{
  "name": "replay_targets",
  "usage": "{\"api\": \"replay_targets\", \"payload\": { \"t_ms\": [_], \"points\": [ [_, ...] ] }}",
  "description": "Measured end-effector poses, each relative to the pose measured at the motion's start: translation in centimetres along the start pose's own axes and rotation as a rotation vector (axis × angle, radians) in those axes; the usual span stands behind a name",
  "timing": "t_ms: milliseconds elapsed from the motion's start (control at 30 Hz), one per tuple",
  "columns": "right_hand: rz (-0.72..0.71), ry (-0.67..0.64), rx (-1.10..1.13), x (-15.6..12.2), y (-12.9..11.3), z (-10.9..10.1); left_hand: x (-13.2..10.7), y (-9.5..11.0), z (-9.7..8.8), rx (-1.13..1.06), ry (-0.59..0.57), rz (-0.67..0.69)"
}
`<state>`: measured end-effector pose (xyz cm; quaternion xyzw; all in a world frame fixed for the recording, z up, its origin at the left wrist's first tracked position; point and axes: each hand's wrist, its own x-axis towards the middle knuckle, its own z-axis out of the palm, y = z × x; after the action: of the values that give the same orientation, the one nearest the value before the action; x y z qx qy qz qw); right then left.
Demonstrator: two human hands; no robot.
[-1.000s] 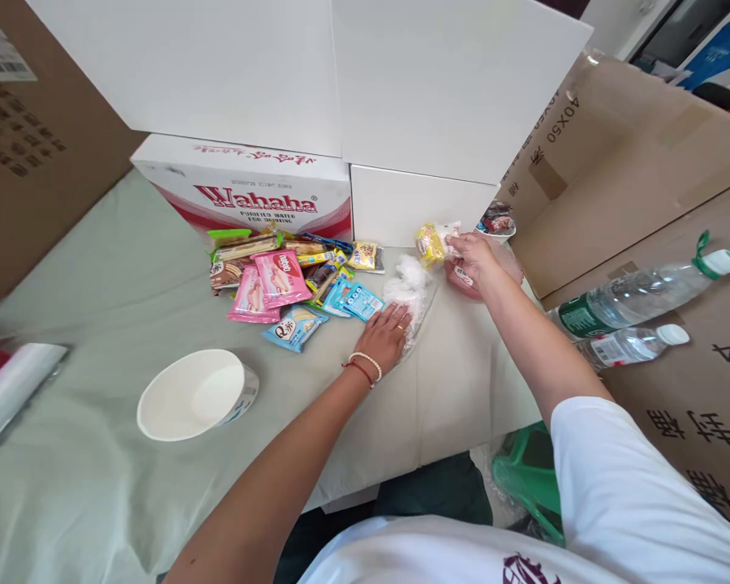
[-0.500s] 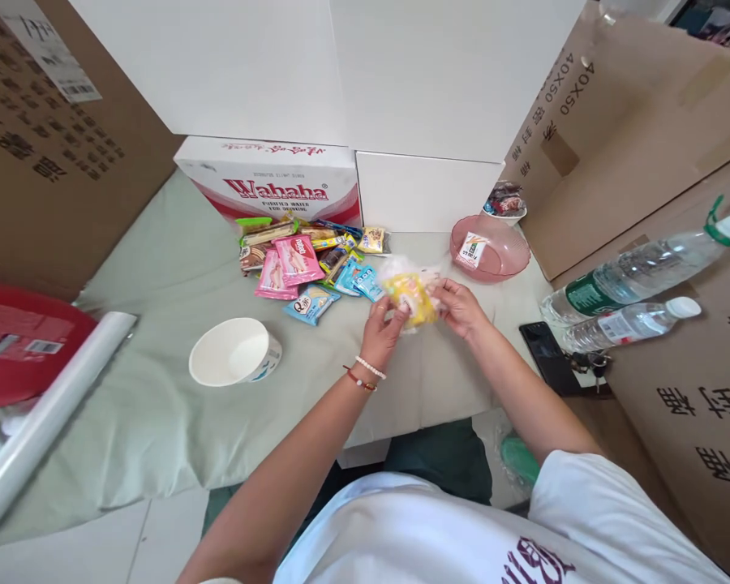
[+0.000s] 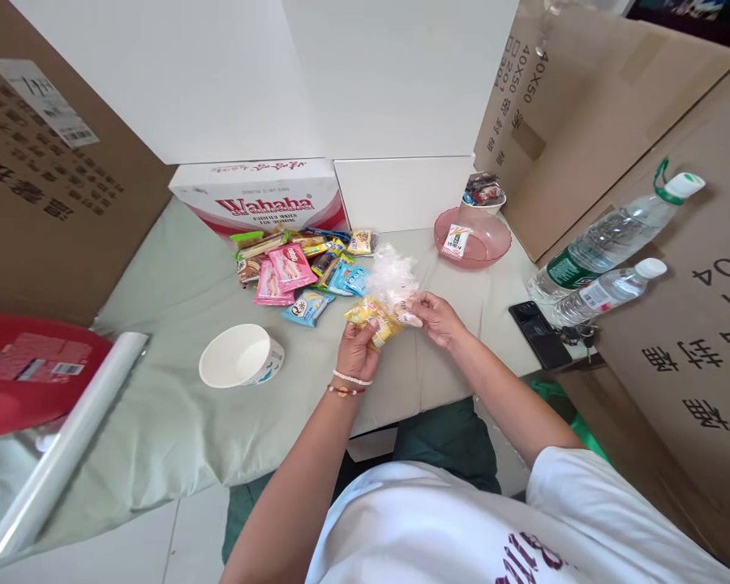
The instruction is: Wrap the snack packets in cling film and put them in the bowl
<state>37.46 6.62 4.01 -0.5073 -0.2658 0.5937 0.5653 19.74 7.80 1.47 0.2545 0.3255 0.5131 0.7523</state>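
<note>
Both hands meet over the table's front middle. My left hand [image 3: 356, 350] is closed on a yellow snack packet [image 3: 374, 318]. My right hand [image 3: 436, 316] pinches the other end of that packet, against a crumpled clear plastic bag [image 3: 392, 276] that rises just behind the fingers. A pile of several coloured snack packets [image 3: 298, 264] lies just beyond the hands. A white paper bowl [image 3: 242, 357] sits to the left of my left hand.
A pink plastic bowl [image 3: 473, 238] with a label stands at the back right, a Wahaha carton [image 3: 261, 199] at the back. A black phone [image 3: 536, 322] and two water bottles [image 3: 608, 251] lie right. A roll of clear film [image 3: 66, 442] and a red lid [image 3: 24, 369] lie left.
My right hand brought the yellow packet from beside the pink bowl toward me. My left hand left the table and closed on it. The camera view shifted right.
</note>
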Motion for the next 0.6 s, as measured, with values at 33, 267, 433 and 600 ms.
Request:
{"api": "replay_targets", "payload": {
  "t_ms": [33, 267, 433, 600],
  "points": [
    [0.008, 0.009, 0.031, -0.1, -0.1, -0.3, 0.1, 0.3, -0.5, -0.019, 0.005, -0.041],
    [-0.006, -0.047, -0.177, -2.5, -4.1, -4.2, 1.5, 0.4, -2.7, -0.033, 0.078, -0.142],
    [0.009, -0.168, -0.565, -2.1, -12.9, -10.0, 2.0, -0.4, -3.0, 0.040, 0.015, -0.147],
    [-0.311, 0.421, -1.075, 6.2, -18.7, -13.6, 1.6, -0.7, -3.4, 0.075, -0.006, -0.167]
  ]
}}
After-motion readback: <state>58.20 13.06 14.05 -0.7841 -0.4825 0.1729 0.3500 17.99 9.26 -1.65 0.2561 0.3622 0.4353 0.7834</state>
